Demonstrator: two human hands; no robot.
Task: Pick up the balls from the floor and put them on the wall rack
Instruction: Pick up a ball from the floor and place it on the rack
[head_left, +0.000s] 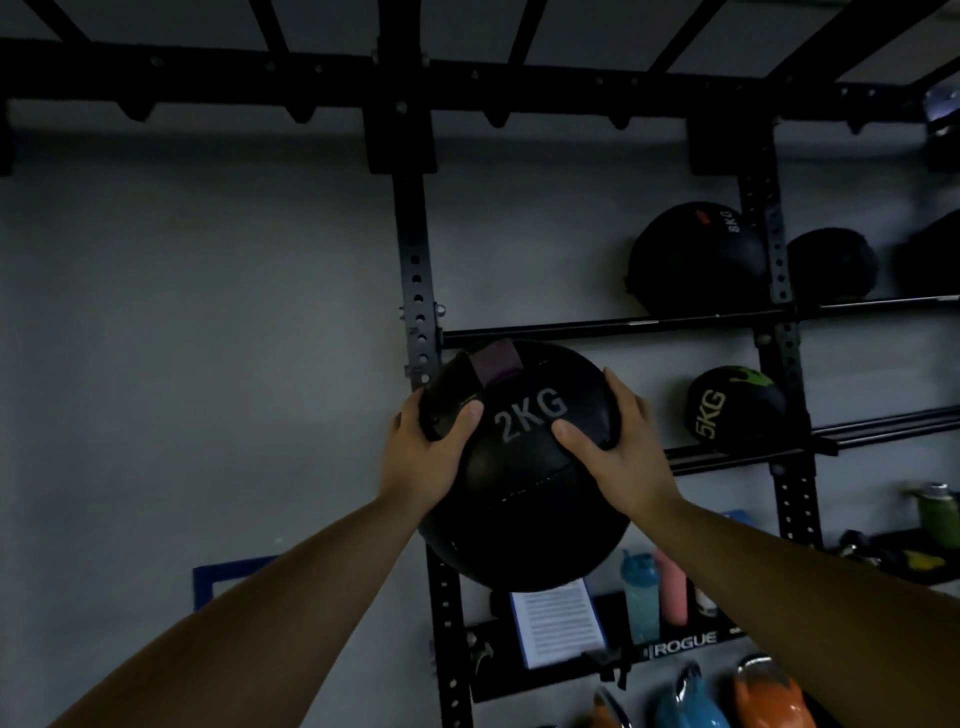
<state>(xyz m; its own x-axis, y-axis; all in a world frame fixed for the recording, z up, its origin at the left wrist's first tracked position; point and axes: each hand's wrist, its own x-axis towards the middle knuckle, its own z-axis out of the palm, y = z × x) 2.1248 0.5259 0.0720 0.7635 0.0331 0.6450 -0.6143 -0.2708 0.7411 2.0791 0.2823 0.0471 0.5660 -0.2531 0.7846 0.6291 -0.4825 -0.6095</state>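
Observation:
I hold a black medicine ball marked 2KG (524, 483) up in front of the wall rack (418, 291). My left hand (423, 452) grips its left side and my right hand (618, 452) grips its right side, thumbs on the front. The ball hangs at the rack's left upright, just below the upper shelf bar (597, 328) and left of the lower shelf rails (753, 451). On the upper shelf rests a black ball marked 8KG (693, 257) with two more dark balls beside it. A black and green 5KG ball (735, 410) sits on the lower shelf.
A black pull-up frame (467, 83) runs overhead. Below the ball, a lower shelf carries a clipboard with paper (558, 621), a blue bottle (641, 597) and a pink bottle (670, 590). Coloured kettlebells (769, 693) stand at the bottom right. A green bottle (937, 512) stands far right.

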